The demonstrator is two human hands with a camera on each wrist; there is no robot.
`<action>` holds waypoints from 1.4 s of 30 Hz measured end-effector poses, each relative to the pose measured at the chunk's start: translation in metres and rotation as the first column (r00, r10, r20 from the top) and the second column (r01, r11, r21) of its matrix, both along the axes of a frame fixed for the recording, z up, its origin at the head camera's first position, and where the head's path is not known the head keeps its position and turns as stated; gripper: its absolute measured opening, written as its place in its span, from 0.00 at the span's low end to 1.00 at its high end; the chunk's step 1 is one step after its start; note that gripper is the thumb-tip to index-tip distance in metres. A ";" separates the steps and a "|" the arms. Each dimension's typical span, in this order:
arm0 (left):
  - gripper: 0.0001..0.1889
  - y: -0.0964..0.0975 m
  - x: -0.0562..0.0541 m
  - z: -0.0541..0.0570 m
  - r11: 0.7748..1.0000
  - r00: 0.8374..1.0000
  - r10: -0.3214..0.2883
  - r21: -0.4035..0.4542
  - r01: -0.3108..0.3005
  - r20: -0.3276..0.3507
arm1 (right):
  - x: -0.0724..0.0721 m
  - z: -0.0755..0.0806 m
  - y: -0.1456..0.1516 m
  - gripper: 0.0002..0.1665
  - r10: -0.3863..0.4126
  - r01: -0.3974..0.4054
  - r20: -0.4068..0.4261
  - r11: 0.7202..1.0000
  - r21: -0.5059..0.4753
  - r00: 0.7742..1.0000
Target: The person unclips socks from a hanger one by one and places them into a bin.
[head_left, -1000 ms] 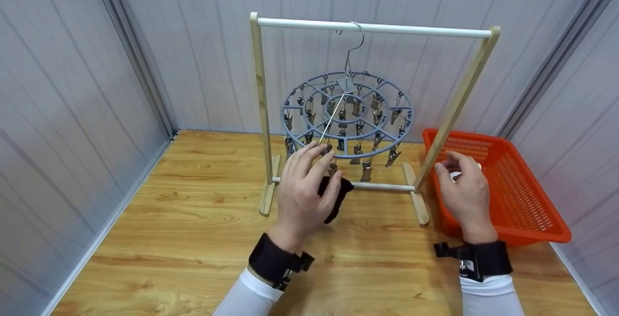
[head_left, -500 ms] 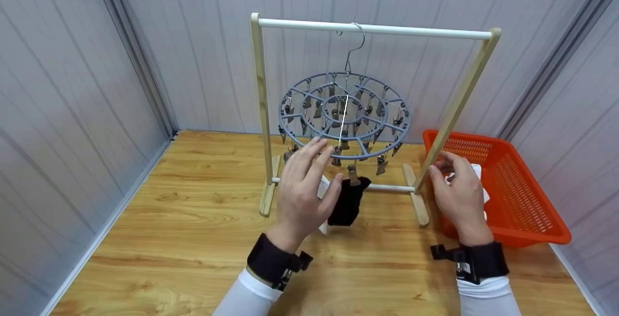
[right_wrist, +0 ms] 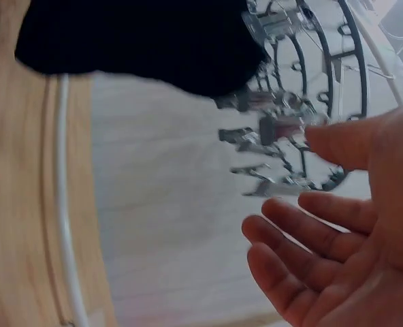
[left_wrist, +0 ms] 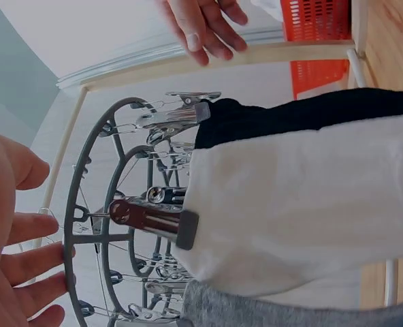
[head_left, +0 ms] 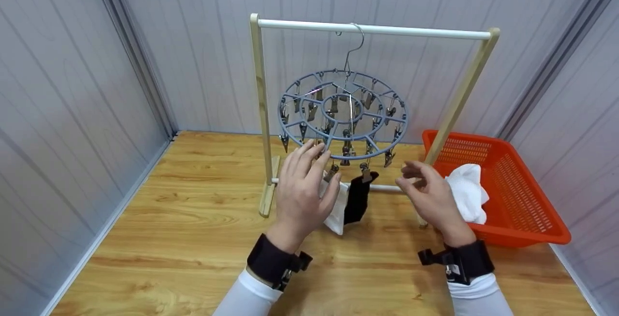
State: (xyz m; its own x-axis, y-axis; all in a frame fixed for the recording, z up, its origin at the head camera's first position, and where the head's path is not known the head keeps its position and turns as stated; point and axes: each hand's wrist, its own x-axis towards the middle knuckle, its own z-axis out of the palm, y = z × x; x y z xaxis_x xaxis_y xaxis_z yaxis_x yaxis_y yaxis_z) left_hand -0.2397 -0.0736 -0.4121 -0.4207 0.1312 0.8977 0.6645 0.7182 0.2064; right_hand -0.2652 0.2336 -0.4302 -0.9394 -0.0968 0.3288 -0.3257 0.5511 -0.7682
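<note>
A round grey clip hanger (head_left: 346, 157) hangs by its wire hook from the stand's top rod, with metal clips all round it. My left hand (head_left: 302, 192) is at its near left rim; in the left wrist view the fairly straight fingertips reach the ring. Clips hold a black sock (head_left: 358, 200) and a white sock (head_left: 337, 214) side by side. The left wrist view also shows grey cloth (left_wrist: 235, 306) hanging from a clip. To the right of the black sock, my right hand (head_left: 433, 197) is in the air with loosely bent fingers, holding nothing.
An orange basket (head_left: 556, 231) stands on the right with white cloth (head_left: 466, 192) in it. The stand's right wooden post (head_left: 464, 88) rises in front of the basket. A wooden table (head_left: 193, 258) lies below, with panel walls on three sides.
The hanger has turned, bringing the black sock rightward and the white sock into view behind my left hand. My right hand has moved left from the basket toward the hanger; the left barely moved.
</note>
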 end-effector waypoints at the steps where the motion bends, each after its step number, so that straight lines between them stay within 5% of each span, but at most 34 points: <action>1: 0.22 0.000 0.000 0.000 1.000 1.000 -0.003 0.001 0.003 0.003 | -0.001 -0.002 -0.003 0.34 0.021 -0.021 0.022 1.000 -0.011 1.000; 11: 0.21 0.000 0.000 0.000 1.000 1.000 -0.010 0.004 0.010 0.011 | -0.013 -0.036 -0.028 0.44 0.166 -0.155 0.170 0.985 -0.081 0.971; 22: 0.21 -0.001 0.001 0.000 1.000 0.999 -0.026 0.001 0.026 0.040 | -0.016 -0.054 -0.044 0.50 0.242 -0.191 0.244 0.958 -0.213 0.939; 28: 0.20 -0.001 0.002 0.001 0.999 0.999 -0.036 0.013 0.036 0.035 | -0.014 -0.054 -0.046 0.44 0.232 -0.171 0.268 0.958 -0.231 0.935; 34: 0.20 -0.001 0.002 0.001 0.998 0.998 -0.051 0.028 0.050 0.021 | -0.014 -0.055 -0.048 0.38 0.289 -0.203 0.254 0.927 -0.315 0.923; 42: 0.19 -0.001 0.001 0.002 0.996 0.997 -0.070 0.047 0.071 -0.020 | -0.009 -0.053 -0.048 0.27 0.287 -0.233 0.262 0.948 -0.219 0.921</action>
